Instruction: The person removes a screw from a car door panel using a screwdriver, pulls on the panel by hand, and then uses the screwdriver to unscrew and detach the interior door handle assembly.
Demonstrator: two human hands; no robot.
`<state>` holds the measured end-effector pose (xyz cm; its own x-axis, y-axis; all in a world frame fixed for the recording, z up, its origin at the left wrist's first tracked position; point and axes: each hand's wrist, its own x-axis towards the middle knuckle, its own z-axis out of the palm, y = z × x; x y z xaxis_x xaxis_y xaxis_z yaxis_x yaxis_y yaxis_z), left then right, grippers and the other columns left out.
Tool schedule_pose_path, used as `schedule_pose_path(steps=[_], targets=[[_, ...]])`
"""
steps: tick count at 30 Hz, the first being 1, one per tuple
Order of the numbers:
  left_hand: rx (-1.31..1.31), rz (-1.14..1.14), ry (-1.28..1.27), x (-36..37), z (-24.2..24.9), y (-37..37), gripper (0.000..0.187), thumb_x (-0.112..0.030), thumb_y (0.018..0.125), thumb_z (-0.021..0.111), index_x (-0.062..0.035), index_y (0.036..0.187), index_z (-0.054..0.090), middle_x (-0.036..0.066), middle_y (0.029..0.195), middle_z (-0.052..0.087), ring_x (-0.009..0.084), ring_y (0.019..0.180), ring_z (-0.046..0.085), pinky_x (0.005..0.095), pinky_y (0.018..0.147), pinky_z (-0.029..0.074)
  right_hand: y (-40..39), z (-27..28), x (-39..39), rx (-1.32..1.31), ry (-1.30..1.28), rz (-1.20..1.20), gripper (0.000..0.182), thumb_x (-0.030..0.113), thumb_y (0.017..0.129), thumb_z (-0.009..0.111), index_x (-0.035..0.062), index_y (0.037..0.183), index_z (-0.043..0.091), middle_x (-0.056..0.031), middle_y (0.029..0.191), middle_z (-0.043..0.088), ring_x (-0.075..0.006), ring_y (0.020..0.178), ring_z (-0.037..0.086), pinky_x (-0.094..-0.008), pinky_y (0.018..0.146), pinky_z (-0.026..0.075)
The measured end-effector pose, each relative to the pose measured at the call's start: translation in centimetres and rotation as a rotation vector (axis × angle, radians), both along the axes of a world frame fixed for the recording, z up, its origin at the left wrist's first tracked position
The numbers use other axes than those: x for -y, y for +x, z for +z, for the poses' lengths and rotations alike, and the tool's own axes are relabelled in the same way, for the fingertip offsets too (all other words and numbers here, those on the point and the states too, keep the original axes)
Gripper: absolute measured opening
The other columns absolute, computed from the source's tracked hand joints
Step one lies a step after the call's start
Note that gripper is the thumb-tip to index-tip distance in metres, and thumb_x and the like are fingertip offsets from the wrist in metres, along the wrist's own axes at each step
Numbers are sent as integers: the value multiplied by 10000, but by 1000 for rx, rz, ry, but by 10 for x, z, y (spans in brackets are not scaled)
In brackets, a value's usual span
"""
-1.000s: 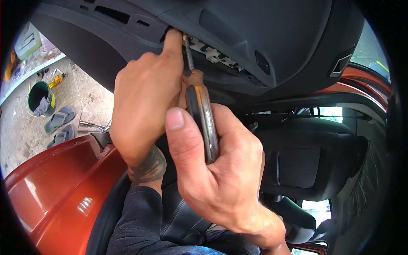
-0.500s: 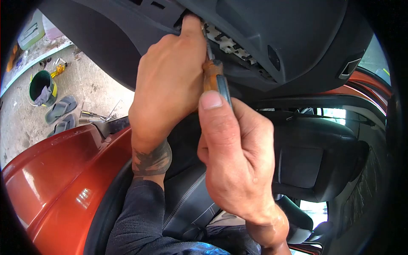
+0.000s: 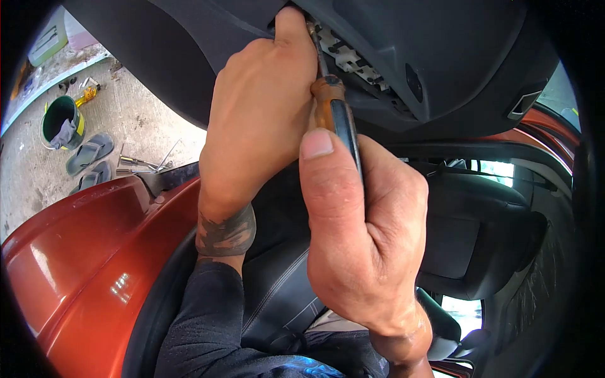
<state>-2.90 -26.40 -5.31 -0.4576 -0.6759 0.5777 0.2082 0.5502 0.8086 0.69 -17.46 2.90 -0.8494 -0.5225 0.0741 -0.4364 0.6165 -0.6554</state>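
My right hand is closed around a screwdriver, its thumb lying along the handle. The handle is amber and dark, and the metal shaft runs up toward a slot in the dark car interior panel. My left hand is pressed up beside the shaft, a digit reaching into the gap at the panel's edge. Its other fingers are hidden behind the hand, as is the tip of the screwdriver. A pale clipped strip shows inside the slot, right of the shaft.
Red car bodywork curves along the left, edged by a black seal. Black seats fill the right side. On the concrete floor are a dark bucket with a cloth, sandals and metal tools.
The screwdriver and my right hand have shifted slightly right, with the handle held at a slightly different angle. My left hand has moved a little up and right with the view.
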Motion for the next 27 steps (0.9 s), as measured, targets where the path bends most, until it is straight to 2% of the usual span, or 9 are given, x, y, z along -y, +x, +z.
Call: schedule_pose_path(steps=[2,5,9,11,14,18,23,26,27], targets=[[9,1,0,0,0,0,387,-72,762,646,24,1100,484,227,745,614,417,735,591,460,648,465,1,0,1,9,-21,-44,423,263,952,546,23,614,463,44,513,383,-30,504,293,-251,437,216],[20,-3,-4,-2,0,0,405,-69,774,651,13,1138,492,220,758,614,408,746,586,449,655,459,-5,4,-1,-30,46,39,417,255,949,548,21,614,464,42,516,386,-32,508,296,-250,441,219],[56,-9,-15,-6,5,4,432,-65,790,658,-2,1188,503,210,777,615,396,760,579,433,666,451,-8,-2,-4,-23,-10,63,422,268,954,535,26,614,470,32,512,395,-36,495,313,-247,439,232],[119,-18,-9,-5,5,2,403,-70,786,660,-1,1154,511,213,738,614,413,728,586,447,637,455,-9,-5,-6,4,-35,56,426,273,958,525,29,613,471,27,510,401,-38,489,320,-246,438,237],[39,-57,178,-2,3,-5,344,-86,783,666,4,1079,515,213,675,594,438,669,580,477,585,444,-14,-8,-9,8,-43,74,446,295,971,489,40,606,465,16,503,412,-46,472,330,-242,435,243],[135,-99,134,1,16,0,346,-87,774,672,7,1055,494,214,671,599,437,667,593,481,589,455,-17,-4,-12,90,-73,103,461,305,981,450,53,594,452,4,492,412,-55,445,313,-240,431,236],[83,-185,96,5,15,7,374,-86,773,673,20,1071,472,238,691,602,443,704,604,478,616,471,-11,2,-6,120,-77,70,461,297,978,461,58,585,445,12,485,396,-52,445,303,-241,431,224],[51,-97,51,-1,1,-5,376,-93,777,676,24,1071,473,253,699,601,449,719,607,473,625,478,-6,-1,-3,136,-88,43,468,304,975,470,62,576,437,16,487,396,-49,452,302,-241,437,216],[49,-107,73,0,12,3,383,-95,777,677,26,1078,474,255,703,599,452,722,602,476,631,473,-6,-3,-3,106,-91,43,468,306,973,473,61,576,436,17,488,396,-49,453,303,-242,438,217]])
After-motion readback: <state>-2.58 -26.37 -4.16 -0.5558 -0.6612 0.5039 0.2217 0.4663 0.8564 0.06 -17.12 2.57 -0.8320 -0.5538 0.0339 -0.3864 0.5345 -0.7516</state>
